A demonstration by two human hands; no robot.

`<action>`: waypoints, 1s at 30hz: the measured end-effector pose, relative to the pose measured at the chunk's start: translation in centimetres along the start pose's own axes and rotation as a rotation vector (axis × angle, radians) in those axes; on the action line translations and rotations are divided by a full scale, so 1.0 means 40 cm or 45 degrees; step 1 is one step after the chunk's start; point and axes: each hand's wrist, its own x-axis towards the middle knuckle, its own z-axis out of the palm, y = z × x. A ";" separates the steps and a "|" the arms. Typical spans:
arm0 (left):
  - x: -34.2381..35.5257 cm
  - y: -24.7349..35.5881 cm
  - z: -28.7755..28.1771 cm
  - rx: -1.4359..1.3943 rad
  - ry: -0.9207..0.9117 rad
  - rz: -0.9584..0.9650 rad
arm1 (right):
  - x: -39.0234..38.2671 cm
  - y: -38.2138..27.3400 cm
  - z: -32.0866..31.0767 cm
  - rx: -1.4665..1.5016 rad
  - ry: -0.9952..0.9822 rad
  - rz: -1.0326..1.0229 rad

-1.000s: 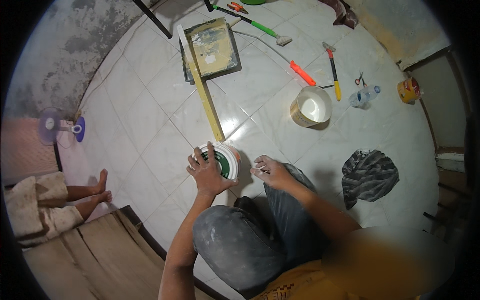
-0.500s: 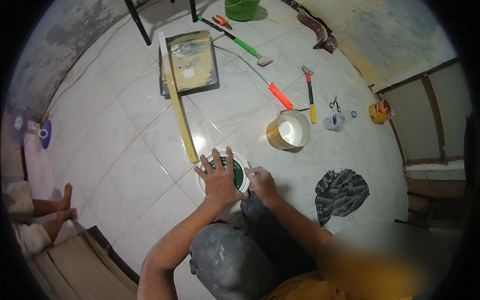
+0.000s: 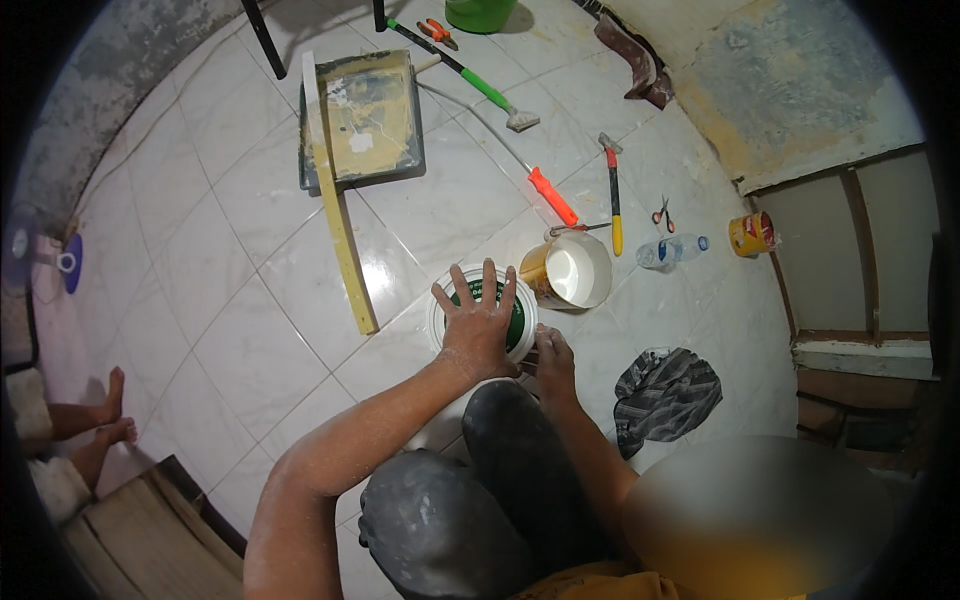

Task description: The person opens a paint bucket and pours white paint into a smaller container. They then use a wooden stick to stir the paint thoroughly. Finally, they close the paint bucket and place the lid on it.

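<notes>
A white round tub (image 3: pixel 436 322) with a green-labelled lid stands on the tiled floor in front of my knees. My left hand (image 3: pixel 480 330) lies across its lid, palm down, with the fingers spread wide. At the tub's near right side is my right hand (image 3: pixel 553 362), its fingers curled against the edge; the fingertips are partly hidden. Just beyond the tub, to the right, stands a yellow can (image 3: pixel 541 272) with a pale inside and a metal tool resting at its far rim.
A paint tray (image 3: pixel 412 140) carries a long yellow-and-white bar (image 3: pixel 345 240). To the right lie a roller with an orange handle (image 3: pixel 552 195), a scraper (image 3: pixel 615 195), scissors (image 3: pixel 662 215), a plastic bottle (image 3: pixel 672 251) and a striped cloth (image 3: pixel 668 400). Another person's feet (image 3: pixel 113 415) are at left.
The tub has shifted right and away from me, closer to the yellow can, with both hands moving along with it. The whole view has shifted slightly.
</notes>
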 end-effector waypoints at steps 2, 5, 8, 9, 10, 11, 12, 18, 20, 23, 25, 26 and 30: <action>-0.001 0.001 -0.015 -0.012 -0.020 0.003 | 0.002 0.005 -0.014 -0.044 -0.031 -0.018; 0.001 -0.005 -0.046 0.001 -0.110 0.020 | -0.016 -0.015 -0.022 0.058 -0.066 0.045; -0.003 -0.008 -0.066 -0.033 -0.115 0.000 | -0.015 -0.040 -0.024 0.141 -0.145 0.135; -0.002 -0.010 -0.071 -0.060 -0.113 -0.004 | -0.015 -0.042 -0.031 0.154 -0.174 0.163; 0.001 -0.015 -0.078 -0.085 -0.112 -0.009 | 0.000 -0.019 -0.043 0.142 -0.159 0.171; 0.006 -0.010 -0.085 -0.110 -0.118 0.002 | 0.022 0.021 -0.070 0.137 -0.127 0.179; 0.009 -0.006 -0.097 -0.096 -0.141 -0.014 | 0.028 0.032 -0.078 0.134 -0.102 0.190; 0.003 -0.071 -0.103 -0.371 0.031 0.247 | -0.005 -0.014 -0.087 0.155 -0.088 0.194; 0.006 -0.098 -0.117 -0.414 0.067 0.377 | 0.005 0.001 -0.095 0.160 -0.091 0.181; 0.003 -0.130 -0.133 -0.601 0.209 0.606 | 0.008 0.016 -0.093 0.148 -0.090 0.164; 0.000 -0.162 -0.095 -1.055 0.118 0.535 | 0.007 0.018 -0.093 0.128 -0.089 0.122; -0.010 -0.207 -0.046 -1.235 0.082 0.454 | 0.008 0.014 -0.083 0.114 -0.103 0.098; -0.043 -0.261 0.054 -1.651 -0.023 0.253 | 0.014 0.002 -0.083 0.070 -0.103 0.062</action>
